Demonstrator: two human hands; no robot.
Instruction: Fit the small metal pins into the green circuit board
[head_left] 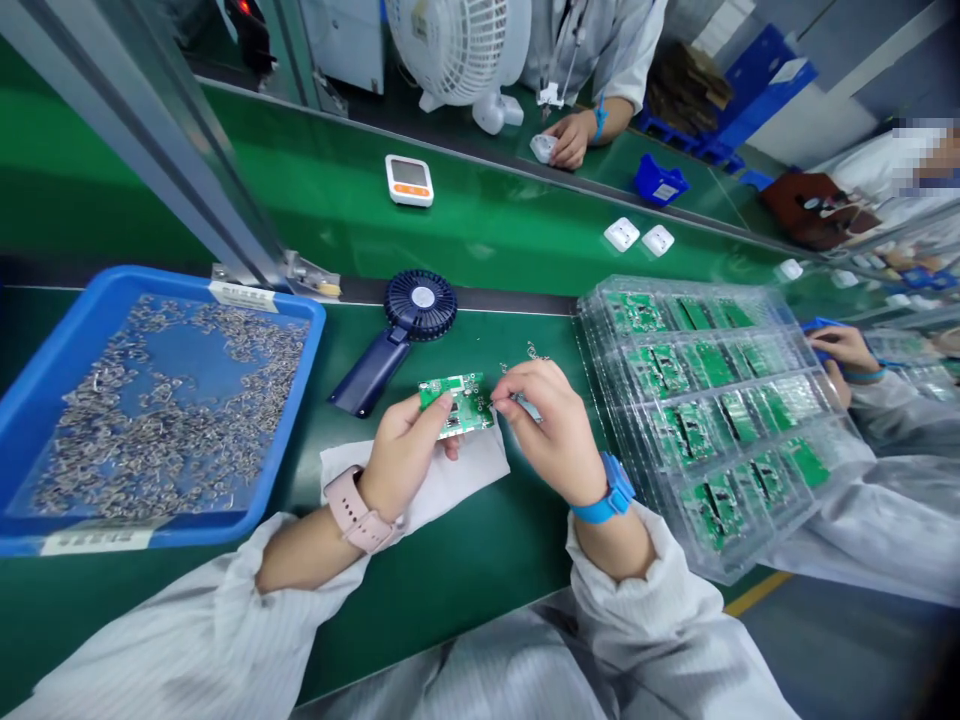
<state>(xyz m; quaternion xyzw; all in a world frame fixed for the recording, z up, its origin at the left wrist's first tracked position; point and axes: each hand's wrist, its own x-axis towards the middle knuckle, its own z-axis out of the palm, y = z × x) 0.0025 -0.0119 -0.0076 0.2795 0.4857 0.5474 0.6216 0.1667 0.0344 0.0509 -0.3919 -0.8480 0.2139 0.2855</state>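
A green circuit board [466, 408] is gripped between the thumb and fingers of my left hand [409, 450], tilted above a white paper sheet [461, 478]. At the board's right edge, the thumb and forefinger of my right hand [551, 425] are pinched together; what they hold, if anything, is too small to make out. Just behind that hand lie a few small metal pieces [534, 352] on the green table. A blue tray [311, 350] at the left holds many small bent metal parts [187, 420].
A dark blue handheld fan [409, 320] lies behind my left hand. Stacked clear trays [795, 375] with circuit boards stand at the right. Farther back are a white-orange display device [409, 181] and a metal post [202, 140]. Co-workers' hands [574, 138] show across and at right.
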